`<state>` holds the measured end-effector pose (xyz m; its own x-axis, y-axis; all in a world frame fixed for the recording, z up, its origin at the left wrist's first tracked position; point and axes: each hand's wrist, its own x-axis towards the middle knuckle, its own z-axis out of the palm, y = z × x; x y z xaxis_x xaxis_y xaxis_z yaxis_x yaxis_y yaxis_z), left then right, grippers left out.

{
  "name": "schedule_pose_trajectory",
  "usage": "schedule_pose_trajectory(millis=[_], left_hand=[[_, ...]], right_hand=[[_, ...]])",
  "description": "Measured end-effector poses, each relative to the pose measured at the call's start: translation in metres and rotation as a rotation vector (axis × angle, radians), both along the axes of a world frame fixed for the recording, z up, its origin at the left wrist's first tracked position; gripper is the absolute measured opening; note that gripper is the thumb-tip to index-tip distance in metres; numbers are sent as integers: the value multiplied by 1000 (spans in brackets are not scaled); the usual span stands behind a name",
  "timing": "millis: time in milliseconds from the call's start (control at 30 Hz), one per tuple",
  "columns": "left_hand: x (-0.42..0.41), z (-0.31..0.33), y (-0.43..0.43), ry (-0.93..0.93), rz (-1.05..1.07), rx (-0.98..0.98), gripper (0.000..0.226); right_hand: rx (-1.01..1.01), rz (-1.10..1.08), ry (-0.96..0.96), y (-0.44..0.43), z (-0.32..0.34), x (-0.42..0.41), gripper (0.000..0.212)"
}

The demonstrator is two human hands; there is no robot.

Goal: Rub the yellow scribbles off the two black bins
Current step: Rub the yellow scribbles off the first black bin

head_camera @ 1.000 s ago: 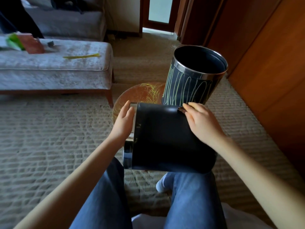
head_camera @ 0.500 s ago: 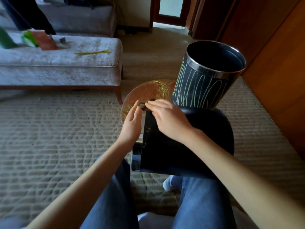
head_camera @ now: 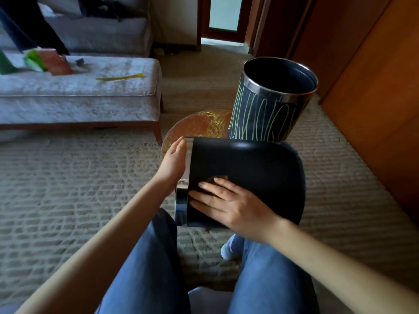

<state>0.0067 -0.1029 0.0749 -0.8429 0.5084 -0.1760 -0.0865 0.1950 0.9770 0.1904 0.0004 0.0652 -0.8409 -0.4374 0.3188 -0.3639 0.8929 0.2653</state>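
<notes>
A black bin (head_camera: 249, 168) with a shiny metal rim lies on its side above my knees, its mouth facing left; the side turned toward me shows no scribbles. My left hand (head_camera: 173, 162) rests flat against the rim, fingers straight. My right hand (head_camera: 229, 202) presses flat on the bin's side near the rim, with a small dark thing partly showing under the fingertips; I cannot tell what it is. Just behind, a second black bin (head_camera: 267, 118) stands upright, its side covered in yellow scribbles.
A round brown surface (head_camera: 197, 128) with yellow scribbles lies on the carpet behind the lying bin. A grey upholstered bench (head_camera: 79, 98) with papers and a yellow strip stands at the left. Wooden panels run along the right. Carpet lies on both sides of my legs.
My right hand has slid from the bin's far edge, first leftward to the rim, then down to the near part of its side. My left hand stays on the rim.
</notes>
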Motion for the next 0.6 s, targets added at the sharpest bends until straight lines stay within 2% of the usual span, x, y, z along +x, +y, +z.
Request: schedule_pose_trajectory(millis=[100,233,300,467,600], left_hand=[[-6,-1,2,-41,-5,-55,43],[-12,7,14,-76,39,-123,41],[-16,6,20,-80,50,-128,39],[-26,-1,21,-110,43,-121,49],[-25,1,24,-143,26,-88,36]], right_hand=[[-18,-104,-17,32,7,23,46],[-259,-503,117,93,18,58,44],[-325,-600,133,110,17,68,40],[-360,-643,244,81,8,35,38],[-360,-515,238,28,6,-4,45]])
